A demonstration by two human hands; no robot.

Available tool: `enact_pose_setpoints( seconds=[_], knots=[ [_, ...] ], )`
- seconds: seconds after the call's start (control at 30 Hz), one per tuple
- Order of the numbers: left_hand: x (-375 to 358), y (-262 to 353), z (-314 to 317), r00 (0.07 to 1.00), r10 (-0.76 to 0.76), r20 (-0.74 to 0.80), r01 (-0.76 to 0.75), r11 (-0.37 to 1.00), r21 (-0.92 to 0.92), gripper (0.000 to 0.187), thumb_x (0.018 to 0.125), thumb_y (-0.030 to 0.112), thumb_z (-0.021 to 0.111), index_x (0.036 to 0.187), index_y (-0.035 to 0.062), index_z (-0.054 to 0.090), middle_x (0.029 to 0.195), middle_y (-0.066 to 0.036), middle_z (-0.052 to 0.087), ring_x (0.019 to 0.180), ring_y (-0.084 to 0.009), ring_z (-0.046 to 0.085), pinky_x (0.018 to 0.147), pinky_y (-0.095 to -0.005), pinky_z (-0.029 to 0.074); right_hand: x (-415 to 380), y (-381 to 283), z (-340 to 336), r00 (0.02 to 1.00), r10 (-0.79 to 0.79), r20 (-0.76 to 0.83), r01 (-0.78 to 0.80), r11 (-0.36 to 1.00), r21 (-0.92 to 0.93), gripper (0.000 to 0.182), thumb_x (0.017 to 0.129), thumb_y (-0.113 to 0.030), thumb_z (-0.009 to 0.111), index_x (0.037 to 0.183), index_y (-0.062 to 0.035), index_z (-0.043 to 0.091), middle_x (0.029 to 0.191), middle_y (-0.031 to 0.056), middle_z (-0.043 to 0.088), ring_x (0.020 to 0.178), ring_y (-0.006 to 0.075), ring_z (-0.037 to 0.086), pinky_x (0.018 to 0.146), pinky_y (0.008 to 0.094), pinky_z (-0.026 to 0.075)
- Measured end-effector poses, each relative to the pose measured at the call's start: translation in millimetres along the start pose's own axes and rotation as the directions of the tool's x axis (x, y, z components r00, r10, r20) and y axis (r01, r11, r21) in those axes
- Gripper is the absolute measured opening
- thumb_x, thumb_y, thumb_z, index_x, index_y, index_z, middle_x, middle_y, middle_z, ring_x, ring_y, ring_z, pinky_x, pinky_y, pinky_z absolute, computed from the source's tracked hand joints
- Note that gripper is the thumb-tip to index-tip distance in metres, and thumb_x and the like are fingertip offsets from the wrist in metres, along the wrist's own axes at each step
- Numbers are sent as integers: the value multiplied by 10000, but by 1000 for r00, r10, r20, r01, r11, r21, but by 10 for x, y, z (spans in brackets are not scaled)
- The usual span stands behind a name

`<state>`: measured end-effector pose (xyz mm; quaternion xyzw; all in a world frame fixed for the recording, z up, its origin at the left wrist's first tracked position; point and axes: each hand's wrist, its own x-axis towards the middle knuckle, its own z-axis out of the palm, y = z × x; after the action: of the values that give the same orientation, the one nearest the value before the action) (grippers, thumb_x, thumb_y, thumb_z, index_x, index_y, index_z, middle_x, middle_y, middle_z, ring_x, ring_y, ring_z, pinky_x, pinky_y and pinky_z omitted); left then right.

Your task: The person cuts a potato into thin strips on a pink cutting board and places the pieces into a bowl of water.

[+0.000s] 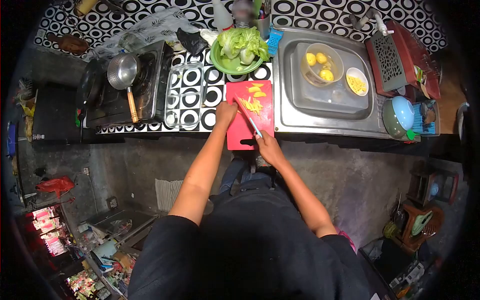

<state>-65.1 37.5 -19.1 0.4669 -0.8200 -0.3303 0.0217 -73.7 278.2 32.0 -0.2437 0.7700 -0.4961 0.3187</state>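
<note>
My right hand (269, 146) is closed around the light blue handle of a knife (254, 126), whose blade slants up and left over a red cutting board (265, 107). At the board's left side, my left hand (227, 111) has its fingers bent together close to the blade; what they hold is hidden. Thin yellow strips (253, 105), apparently cut potato, lie in a small heap right of the blade. Beyond them are a few thicker yellow slices (257, 90) near the board's far end.
A green basin (232, 68) holds leafy greens behind the board. Left are a glass dish (172, 102) and a pan (123, 69) on the stove. In the sink (300, 107), a tub (311, 75) contains peeled potatoes beside a white bowl (365, 89) of yellow strips.
</note>
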Motion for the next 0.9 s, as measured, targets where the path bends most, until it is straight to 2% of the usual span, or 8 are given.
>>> enact_pose_setpoints(
  seconds=[0.07,0.17,0.27,0.37,0.57,0.67,0.77,0.9],
  knots=[
    [128,-209,110,999,-37,40,41,993,-110,382,830,297,688,875,-82,672,809,-249,711,806,-348,719,757,-412,558,-7,-25,-50,999,4,36,-3,999,-33,315,1023,-255,478,1050,49,556,899,332,623,918,514,603,791,540,451],
    [127,-384,162,998,52,21,-48,989,-137,299,837,239,693,883,-56,671,764,-189,713,747,-278,712,706,-374,549,3,-1,-68,998,-18,53,22,997,-80,317,1020,-249,474,1066,51,564,914,336,625,933,516,601,802,547,451],
    [-104,-245,-2,994,90,-67,-97,989,-112,214,838,189,698,883,-19,688,762,-159,720,731,-269,706,694,-365,538,33,8,-88,996,-46,71,52,995,-89,320,1018,-247,473,1066,55,567,910,337,626,931,516,603,804,546,453],
    [-217,-193,-48,998,59,-24,-63,967,-246,174,828,183,705,843,10,695,774,-159,724,731,-280,703,701,-377,533,69,-31,-125,994,-75,85,84,991,-106,322,1018,-245,471,1062,60,567,899,334,627,922,516,605,805,548,451],
    [-224,-151,71,988,61,-139,-83,984,-159,161,827,165,692,837,6,711,774,-183,718,725,-288,700,707,-387,533,140,-55,-169,988,-57,142,78,986,-149,316,1018,-235,467,1069,61,567,902,337,627,924,516,605,805,553,445],
    [-229,-88,18,995,49,-91,-62,988,-141,148,815,142,641,866,25,716,816,-205,712,842,-371,709,762,-438,550,159,-49,-143,989,-31,145,52,988,-143,322,1019,-236,466,1067,67,564,916,345,625,933,520,601,805,555,442],
    [-226,-107,58,991,57,-122,-80,978,-195,161,833,137,647,853,-6,719,780,-216,709,758,-325,713,709,-390,534,163,-49,-86,990,1,140,15,993,-113,332,1021,-238,464,1068,77,558,925,353,622,946,524,595,809,558,440],
    [-252,-81,28,992,37,-117,-58,982,-182,161,829,130,646,838,-13,718,772,-200,716,746,-305,718,704,-385,537,137,-102,6,994,2,113,8,996,-92,326,1020,-224,470,1085,84,554,941,363,619,957,530,591,825,558,441]
  ],
)
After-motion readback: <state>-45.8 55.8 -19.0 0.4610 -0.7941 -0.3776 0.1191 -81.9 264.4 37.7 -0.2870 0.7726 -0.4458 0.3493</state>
